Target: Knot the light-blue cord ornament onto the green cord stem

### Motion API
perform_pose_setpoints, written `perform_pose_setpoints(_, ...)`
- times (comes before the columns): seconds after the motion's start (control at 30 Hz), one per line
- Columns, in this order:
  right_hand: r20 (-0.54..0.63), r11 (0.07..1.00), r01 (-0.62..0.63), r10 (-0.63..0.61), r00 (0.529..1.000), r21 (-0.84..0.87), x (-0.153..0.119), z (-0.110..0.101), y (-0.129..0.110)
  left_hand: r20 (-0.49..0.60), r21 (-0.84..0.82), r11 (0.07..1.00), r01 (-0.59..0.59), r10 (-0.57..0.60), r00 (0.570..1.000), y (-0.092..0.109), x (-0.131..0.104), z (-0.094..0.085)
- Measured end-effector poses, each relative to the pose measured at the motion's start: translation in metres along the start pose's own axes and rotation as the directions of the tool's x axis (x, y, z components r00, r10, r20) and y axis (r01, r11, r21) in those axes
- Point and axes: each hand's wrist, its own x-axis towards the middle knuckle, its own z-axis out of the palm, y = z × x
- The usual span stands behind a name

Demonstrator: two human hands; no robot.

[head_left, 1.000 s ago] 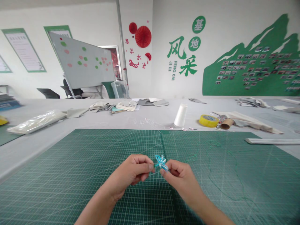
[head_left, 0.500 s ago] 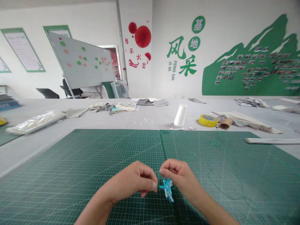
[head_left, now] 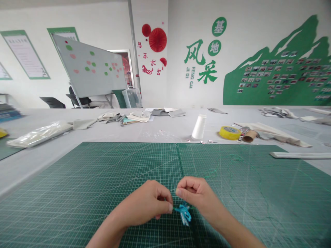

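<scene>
A small blue beaded ornament (head_left: 185,215) sits at the near stretch of the seam (head_left: 179,162) between two green cutting mats (head_left: 124,160); whether it touches them cannot be told. Just left of the seam, the left hand (head_left: 148,203) pinches the ornament's narrow green end in its fingers. Just right of the seam, the right hand (head_left: 198,192) has its fingertips pressed together; any thread between them cannot be made out. Loose green thread (head_left: 236,157) lies farther right of the seam. Beyond the seam's far end, on the tabletop (head_left: 144,134), a white cone (head_left: 199,127) stands slightly right, yellow tape (head_left: 227,136) farther right.
</scene>
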Motion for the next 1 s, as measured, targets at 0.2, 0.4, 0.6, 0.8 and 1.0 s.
perform_pose_setpoints(0.2, -0.006, 0.999, 0.017, -0.018, 1.000, -0.039, -0.004, 0.005, -0.007, -0.062, 0.045, 0.999, 0.020, -0.017, 0.998, 0.001, 0.001, 0.000)
perform_pose_setpoints(0.4, -0.077, 0.940, 0.127, -0.159, 0.984, -0.317, -0.011, 0.007, -0.012, -0.171, 0.080, 0.996, 0.040, -0.026, 0.985, -0.005, 0.004, -0.002)
perform_pose_setpoints(0.6, 0.023, 0.665, 0.426, -0.524, 0.851, -0.613, -0.017, 0.011, -0.011, -0.265, 0.079, 0.996, 0.042, -0.020, 0.964, -0.007, 0.008, -0.004)
perform_pose_setpoints(0.8, 0.089, 0.492, 0.487, -0.632, 0.770, -0.721, -0.017, 0.013, -0.005, -0.322, 0.040, 0.999, 0.027, -0.013, 0.947, -0.007, 0.010, -0.006)
perform_pose_setpoints(1.0, 0.078, 0.502, 0.470, -0.619, 0.782, -0.727, -0.016, 0.014, -0.006, -0.346, -0.039, 0.999, -0.004, -0.009, 0.938, -0.006, 0.011, -0.006)
